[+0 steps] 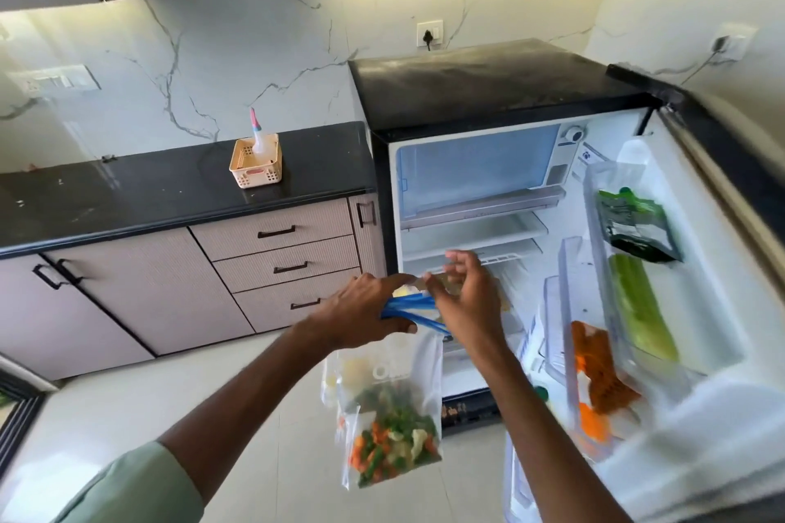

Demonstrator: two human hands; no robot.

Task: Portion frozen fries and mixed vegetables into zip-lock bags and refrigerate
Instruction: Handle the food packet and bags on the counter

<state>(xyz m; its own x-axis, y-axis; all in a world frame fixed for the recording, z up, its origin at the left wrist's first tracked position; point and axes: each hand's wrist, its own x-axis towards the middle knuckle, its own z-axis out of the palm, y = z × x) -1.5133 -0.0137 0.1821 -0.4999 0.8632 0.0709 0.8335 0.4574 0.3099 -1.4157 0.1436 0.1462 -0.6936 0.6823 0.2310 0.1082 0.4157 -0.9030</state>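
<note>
Since mixed vegetables already fill the zip-lock bags [395,429], portioning looks done; shelving remains. The left hand [361,312] holds their blue tops in a closed grip, so they hang before the open fridge [480,89]. The right hand [465,289] meets those tops, but I cannot tell its grip. Right door racks carry a green packet [637,225] and an orange packet [599,369]. A basket [256,159] stands on the far-left tabletop [127,191].

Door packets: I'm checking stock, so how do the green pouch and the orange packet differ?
The green pouch is green and black; the orange packet is mostly orange. The pouch sits in an upper shelf, the packet in a lower one. Both are in the open fridge door.
</note>
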